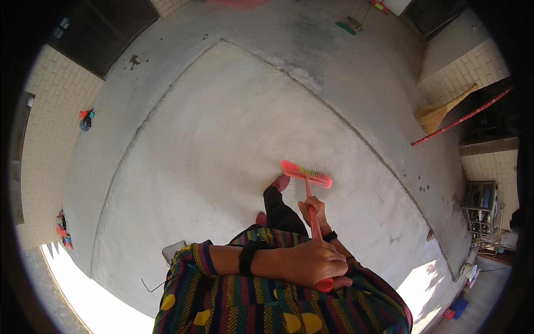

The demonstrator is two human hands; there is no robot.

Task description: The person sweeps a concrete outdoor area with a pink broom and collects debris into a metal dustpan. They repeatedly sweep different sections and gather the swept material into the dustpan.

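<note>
A pink broom [308, 192] reaches out in front of my body, held by both hands. Near the handle's top end, close to my striped shirt, my left hand [317, 261] is wrapped around it. Farther down the handle my right hand [315, 208] grips it, thumb and fingers closed about the shaft. The broom head [308, 175], with pink and yellow-green bristles, is at the concrete floor [217, 133] just beside my pink shoe [281, 183]. Whether the bristles touch the floor is hard to tell.
A straw broom [434, 117] and a red patterned pole [463, 116] lean at the right. A green dustpan [350, 26] stands far ahead. Bags [86, 120] lie by the left wall. A metal rack [480, 204] is at the right; a grey object [173, 250] sits behind my left arm.
</note>
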